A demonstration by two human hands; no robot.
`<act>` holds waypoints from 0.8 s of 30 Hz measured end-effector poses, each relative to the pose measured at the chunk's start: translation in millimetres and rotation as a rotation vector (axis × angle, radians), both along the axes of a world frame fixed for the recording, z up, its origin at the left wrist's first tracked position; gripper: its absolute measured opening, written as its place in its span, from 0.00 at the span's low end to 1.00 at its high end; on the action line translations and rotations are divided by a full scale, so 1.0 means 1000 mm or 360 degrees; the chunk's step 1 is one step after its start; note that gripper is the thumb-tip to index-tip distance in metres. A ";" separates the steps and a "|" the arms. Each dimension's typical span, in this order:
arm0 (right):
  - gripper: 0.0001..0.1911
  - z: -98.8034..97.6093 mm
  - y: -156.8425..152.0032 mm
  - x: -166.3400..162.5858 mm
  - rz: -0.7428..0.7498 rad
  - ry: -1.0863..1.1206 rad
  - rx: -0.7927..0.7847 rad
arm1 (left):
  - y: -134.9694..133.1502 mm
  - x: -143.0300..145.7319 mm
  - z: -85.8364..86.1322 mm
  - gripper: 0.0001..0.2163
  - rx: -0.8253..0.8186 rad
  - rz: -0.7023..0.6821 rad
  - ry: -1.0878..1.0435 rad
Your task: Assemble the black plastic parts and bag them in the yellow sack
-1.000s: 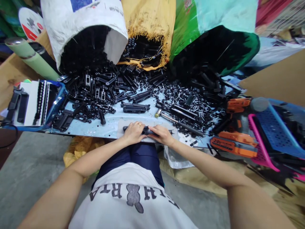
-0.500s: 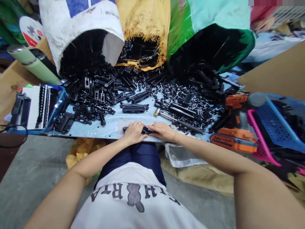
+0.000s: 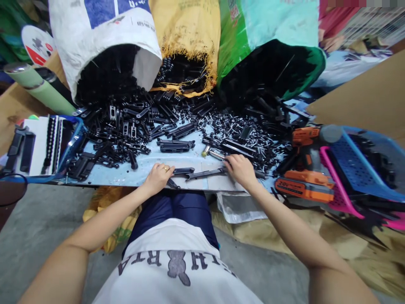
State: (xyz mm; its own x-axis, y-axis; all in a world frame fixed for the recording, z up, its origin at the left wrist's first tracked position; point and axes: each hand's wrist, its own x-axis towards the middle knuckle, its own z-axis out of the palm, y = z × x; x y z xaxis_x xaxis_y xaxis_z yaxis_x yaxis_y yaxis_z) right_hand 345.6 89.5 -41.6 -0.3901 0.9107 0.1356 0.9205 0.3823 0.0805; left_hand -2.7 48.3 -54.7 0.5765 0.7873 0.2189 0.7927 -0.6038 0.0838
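Near the table's front edge, my left hand (image 3: 158,178) is closed on the left end of a black plastic hinged part (image 3: 207,173), whose long arms lie spread to the right. My right hand (image 3: 241,171) curls over the handle of a hammer (image 3: 216,154), its fingertips close to the right end of the black part. The hammer's brassy head points left, and the handle's dark end shows beyond my hand. Just behind lies a folded black part (image 3: 176,145) of similar look.
Loose black parts (image 3: 129,126) and a heap of pins (image 3: 249,135) cover the table's back. Three open sacks (image 3: 185,25) stand behind. An orange cordless drill (image 3: 305,188) and a blue basket (image 3: 373,164) are at right; another blue basket (image 3: 71,145) is at left.
My hands have moved apart. The right one has gone right onto the hammer handle, and the black part between them now lies unfolded. The view has shifted slightly.
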 end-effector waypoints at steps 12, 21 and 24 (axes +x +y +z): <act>0.17 0.065 -0.030 -0.035 -0.0310 0.0447 -0.0212 | -0.001 0.007 0.000 0.18 0.0068 0.0011 -0.0041; 0.18 0.063 -0.072 -0.046 -0.0443 0.0133 -0.0497 | -0.004 0.009 0.003 0.16 0.0087 0.0007 -0.0033; 0.20 0.061 -0.042 -0.022 -0.0618 0.0054 -0.0159 | -0.004 0.010 0.004 0.17 0.0164 -0.0102 0.0032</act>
